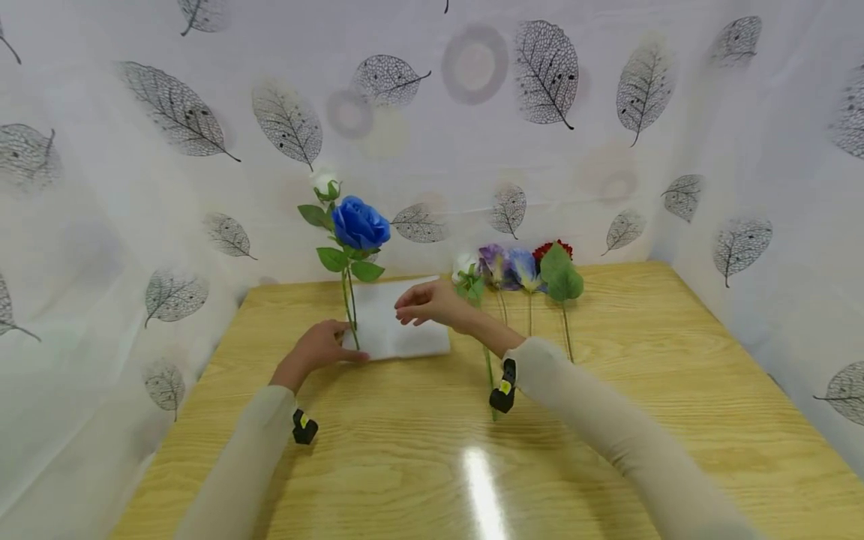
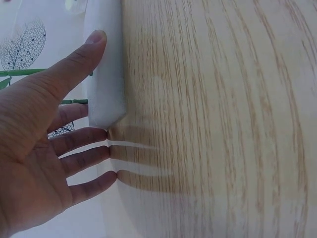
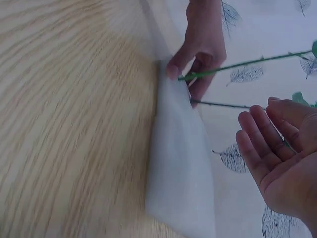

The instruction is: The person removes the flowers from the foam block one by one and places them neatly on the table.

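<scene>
A white foam-like block (image 1: 412,330) lies on the wooden table. Two green stems stand up from its left end, one carrying a blue rose (image 1: 361,223) and the other a white flower (image 1: 325,184). At that end my left hand (image 1: 320,346) grips the block, with the thumb along the near side and the fingers spread around the corner, beside the stems. Above the block hovers my right hand (image 1: 435,301), its fingers loosely bent and nothing held. The right wrist view shows this palm (image 3: 292,168) apart from the block and near a thin stem.
Right of the block lie a white flower (image 1: 467,276), a purple flower (image 1: 496,262), a light blue flower (image 1: 525,268) and a red flower (image 1: 552,251) with green leaves (image 1: 562,276). My right forearm crosses over some stems. A leaf-patterned curtain (image 1: 418,150) surrounds the wooden table (image 1: 378,450).
</scene>
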`<state>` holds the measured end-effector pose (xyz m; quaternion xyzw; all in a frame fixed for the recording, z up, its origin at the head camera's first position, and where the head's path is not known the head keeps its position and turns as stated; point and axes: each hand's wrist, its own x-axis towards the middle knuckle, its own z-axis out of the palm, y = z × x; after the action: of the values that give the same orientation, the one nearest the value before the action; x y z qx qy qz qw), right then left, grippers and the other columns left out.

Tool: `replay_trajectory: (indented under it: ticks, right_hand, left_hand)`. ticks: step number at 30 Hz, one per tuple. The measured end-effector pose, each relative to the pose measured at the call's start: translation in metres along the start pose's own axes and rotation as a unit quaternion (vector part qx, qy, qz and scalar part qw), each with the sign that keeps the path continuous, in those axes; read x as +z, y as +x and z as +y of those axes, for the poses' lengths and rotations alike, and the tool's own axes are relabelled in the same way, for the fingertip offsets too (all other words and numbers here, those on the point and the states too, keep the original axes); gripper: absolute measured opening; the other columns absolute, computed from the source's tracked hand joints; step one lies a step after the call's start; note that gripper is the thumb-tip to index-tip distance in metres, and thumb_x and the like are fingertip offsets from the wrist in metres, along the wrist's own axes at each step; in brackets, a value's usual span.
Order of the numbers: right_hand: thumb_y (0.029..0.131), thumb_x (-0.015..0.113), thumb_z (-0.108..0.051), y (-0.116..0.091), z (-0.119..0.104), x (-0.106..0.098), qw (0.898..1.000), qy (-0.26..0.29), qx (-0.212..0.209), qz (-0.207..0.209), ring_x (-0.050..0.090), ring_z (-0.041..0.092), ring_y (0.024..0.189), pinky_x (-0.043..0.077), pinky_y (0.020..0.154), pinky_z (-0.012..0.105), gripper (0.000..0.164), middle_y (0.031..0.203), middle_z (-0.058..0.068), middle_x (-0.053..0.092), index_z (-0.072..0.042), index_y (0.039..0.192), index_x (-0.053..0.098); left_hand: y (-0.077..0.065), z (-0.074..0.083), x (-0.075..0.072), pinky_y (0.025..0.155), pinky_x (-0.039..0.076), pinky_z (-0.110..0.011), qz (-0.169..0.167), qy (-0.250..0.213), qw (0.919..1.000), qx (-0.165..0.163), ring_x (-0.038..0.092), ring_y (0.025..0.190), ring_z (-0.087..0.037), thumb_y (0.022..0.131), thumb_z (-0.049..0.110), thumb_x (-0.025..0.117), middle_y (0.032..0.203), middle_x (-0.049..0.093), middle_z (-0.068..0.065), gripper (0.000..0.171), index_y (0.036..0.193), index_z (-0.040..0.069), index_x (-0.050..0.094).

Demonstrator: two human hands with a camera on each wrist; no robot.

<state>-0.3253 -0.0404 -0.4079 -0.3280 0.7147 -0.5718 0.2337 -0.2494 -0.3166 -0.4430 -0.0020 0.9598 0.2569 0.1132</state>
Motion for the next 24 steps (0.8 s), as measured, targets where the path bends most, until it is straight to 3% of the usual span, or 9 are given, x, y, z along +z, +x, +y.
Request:
replay_trajectory:
  ticks: [3, 8, 18, 24]
  right_hand:
    - [0.098, 0.068, -0.010, 0.011, -0.003, 0.015, 1.000, 0.005, -0.014, -0.003, 0.074, 0.024, 0.098, 0.053, 0.097, 0.061, 0.026, 0.114, 0.025, 0.073, 0.005, 0.119, 0.070]
    - [0.098, 0.068, -0.010, 0.025, -0.005, 0.034, 1.000, 0.007, -0.029, -0.002, 0.073, 0.021, 0.100, 0.053, 0.097, 0.059, 0.023, 0.117, 0.022, 0.073, 0.000, 0.118, 0.073]
    - [0.097, 0.069, -0.012, 0.040, -0.004, 0.059, 0.999, -0.025, -0.032, 0.011, 0.072, 0.019, 0.102, 0.060, 0.091, 0.047, 0.029, 0.119, 0.018, 0.074, 0.000, 0.123, 0.071]
    - [0.097, 0.070, -0.011, 0.045, -0.003, 0.067, 0.999, -0.021, -0.025, 0.018, 0.072, 0.017, 0.101, 0.060, 0.091, 0.043, 0.027, 0.118, 0.017, 0.074, -0.002, 0.122, 0.072]
  left_hand:
    - [0.000, 0.000, 0.000, 0.111, 0.043, -0.057, 0.001, 0.001, 1.0000, 0.000, 0.053, 0.132, -0.039, 0.077, 0.059, 0.084, 0.147, 0.054, -0.023, 0.099, 0.149, 0.001, 0.050]
    - [-0.002, -0.001, -0.002, 0.111, 0.043, -0.058, 0.006, -0.004, 0.9999, 0.010, 0.051, 0.135, -0.040, 0.078, 0.057, 0.084, 0.148, 0.054, -0.022, 0.096, 0.148, 0.001, 0.051]
    - [-0.006, 0.001, -0.005, 0.106, 0.047, -0.055, 0.010, -0.009, 0.9991, 0.040, 0.058, 0.124, -0.035, 0.080, 0.052, 0.084, 0.139, 0.062, -0.020, 0.085, 0.145, 0.004, 0.057]
    - [-0.007, 0.004, -0.005, 0.102, 0.048, -0.053, 0.011, -0.008, 0.9990, 0.042, 0.059, 0.118, -0.034, 0.081, 0.049, 0.084, 0.134, 0.064, -0.020, 0.080, 0.142, 0.003, 0.059]
